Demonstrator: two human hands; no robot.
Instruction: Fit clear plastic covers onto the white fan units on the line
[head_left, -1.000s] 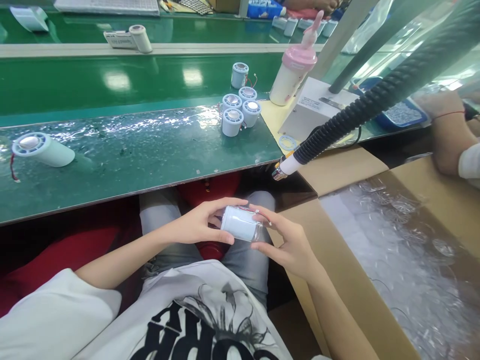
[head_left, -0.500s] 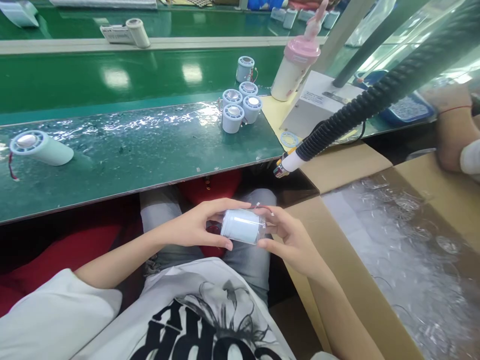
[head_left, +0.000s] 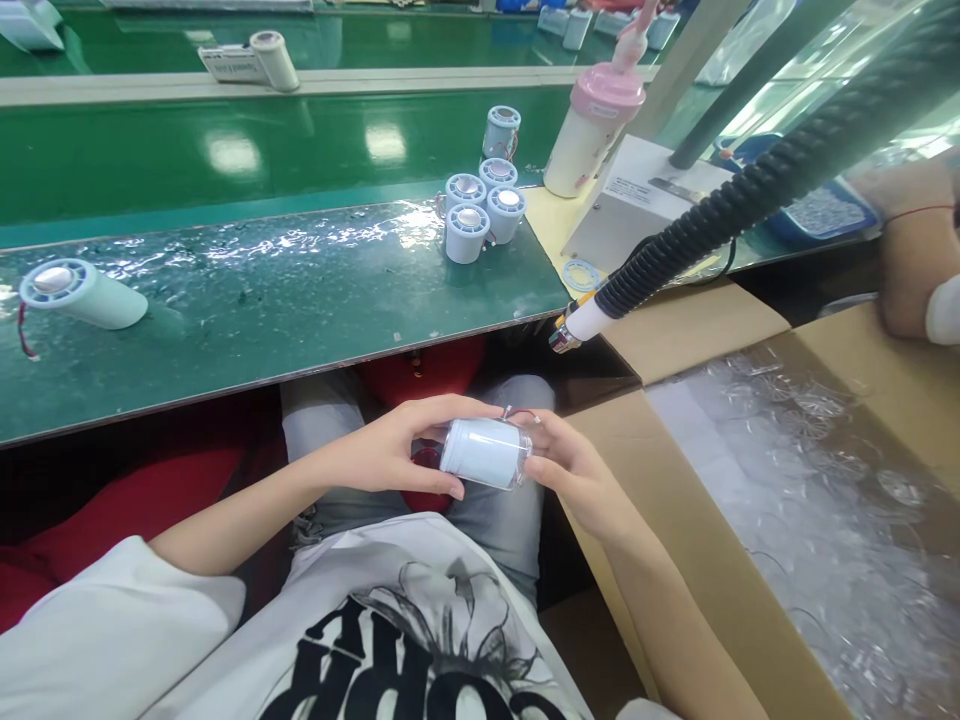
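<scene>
Presently hand-held: one pale-blue cylinder (head_left: 480, 452) in clear plastic sleeve, red lead wire (head_left: 527, 412) on top.
Held above the lap (head_left: 501, 545); left hand (head_left: 397, 447) curved round the left end, right hand (head_left: 574, 465) pinching the clear right end, its fingers partly hidden. Probably light, stiff, slick; lead likely delicate, so best gripped by the barrel. Gap between hands and bench edge (head_left: 337, 364); hose nozzle (head_left: 568, 338) and carton (head_left: 679, 490) near, rightward.
</scene>
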